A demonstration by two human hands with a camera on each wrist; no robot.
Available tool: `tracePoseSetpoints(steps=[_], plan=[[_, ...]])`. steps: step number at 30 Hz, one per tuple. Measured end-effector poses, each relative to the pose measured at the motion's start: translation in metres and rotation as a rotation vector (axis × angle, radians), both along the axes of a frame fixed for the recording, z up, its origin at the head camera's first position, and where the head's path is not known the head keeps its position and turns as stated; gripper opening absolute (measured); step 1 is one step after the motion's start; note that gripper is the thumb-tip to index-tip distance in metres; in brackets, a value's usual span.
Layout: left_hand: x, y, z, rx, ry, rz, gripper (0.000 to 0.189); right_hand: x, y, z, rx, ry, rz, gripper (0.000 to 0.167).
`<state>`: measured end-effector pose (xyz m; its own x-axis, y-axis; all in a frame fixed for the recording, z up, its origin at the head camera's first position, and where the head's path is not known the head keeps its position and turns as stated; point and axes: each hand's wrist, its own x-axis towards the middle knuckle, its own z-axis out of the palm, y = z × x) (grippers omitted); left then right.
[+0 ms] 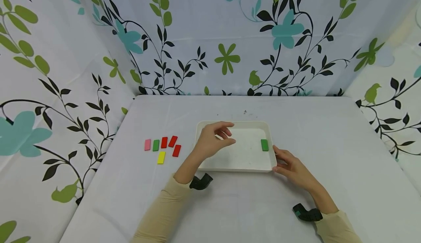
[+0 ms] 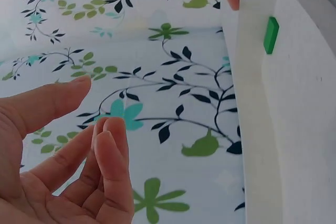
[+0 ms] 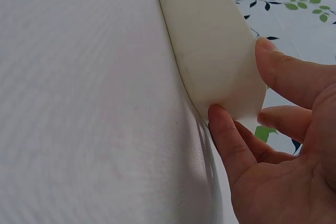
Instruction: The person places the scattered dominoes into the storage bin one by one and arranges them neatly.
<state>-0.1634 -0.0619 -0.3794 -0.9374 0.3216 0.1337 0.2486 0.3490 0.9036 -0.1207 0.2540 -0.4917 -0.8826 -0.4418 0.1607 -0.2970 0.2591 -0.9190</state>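
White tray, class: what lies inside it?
One green block lies inside the white tray, near its right end. The left hand covers part of its left side; anything there is hidden.

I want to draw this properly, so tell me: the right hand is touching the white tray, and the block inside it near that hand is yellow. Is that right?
Not quite: the block is green, as the head view shows. The rest fits: the right hand is touching the white tray, and the block is inside it near that hand.

room inside tray [image 1: 248, 155], right hand [image 1: 292, 168] blocking edge
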Motion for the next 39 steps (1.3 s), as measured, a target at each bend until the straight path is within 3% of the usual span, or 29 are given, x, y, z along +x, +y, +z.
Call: tracePoseSetpoints(steps=[4, 8, 12, 18, 23, 27, 33, 39], plan=[[0.009, -0.038, 0.003, -0.033, 0.012, 0.092, 0.042, 0.0, 0.0, -0.001, -0.004, -0.007, -0.001, 0.072], [0.014, -0.082, 0.001, -0.078, 0.025, 0.226, 0.038, -0.001, 0.0, -0.001, -0.013, -0.009, 0.003, 0.072], [0.017, -0.123, -0.009, -0.098, -0.024, 0.34, 0.035, -0.001, 0.001, -0.001, -0.018, -0.006, 0.007, 0.072], [0.025, -0.168, -0.028, -0.093, -0.103, 0.443, 0.034, -0.001, 0.001, -0.001, -0.025, -0.006, 0.009, 0.072], [0.031, -0.185, -0.046, -0.14, -0.19, 0.507, 0.039, -0.001, 0.001, -0.002, -0.025, -0.012, 0.008, 0.072], [0.032, -0.192, -0.059, -0.156, -0.261, 0.524, 0.043, -0.002, 0.001, -0.001, -0.026, -0.013, 0.005, 0.072], [0.034, -0.2, -0.073, -0.164, -0.325, 0.499, 0.047, -0.001, 0.001, 0.0, -0.009, -0.022, -0.01, 0.072], [0.037, -0.204, -0.085, -0.201, -0.344, 0.479, 0.051, 0.001, 0.0, 0.0, -0.003, -0.031, -0.014, 0.073]])
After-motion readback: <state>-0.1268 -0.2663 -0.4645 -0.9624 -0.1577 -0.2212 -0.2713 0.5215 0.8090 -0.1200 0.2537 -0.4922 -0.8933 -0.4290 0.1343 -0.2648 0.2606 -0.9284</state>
